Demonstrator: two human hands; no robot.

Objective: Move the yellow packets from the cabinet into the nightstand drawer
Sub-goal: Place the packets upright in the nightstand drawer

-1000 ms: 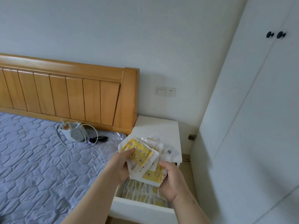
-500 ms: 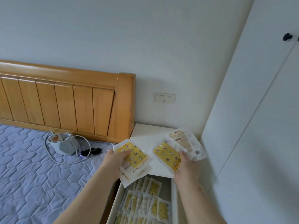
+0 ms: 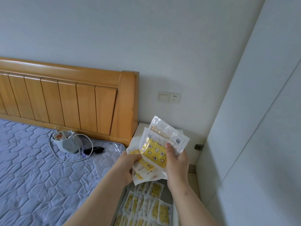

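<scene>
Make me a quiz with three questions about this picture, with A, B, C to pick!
1. Where do the dark glasses lie? A on the bed B on the floor C on the wall
2. What colour is the headboard? A white B orange-brown C black
3. The drawer is: A shut B open C missing
Answers: A, they rest on the quilted bed; B, its wood is orange-brown; B, yellow packets show lying inside it.
</scene>
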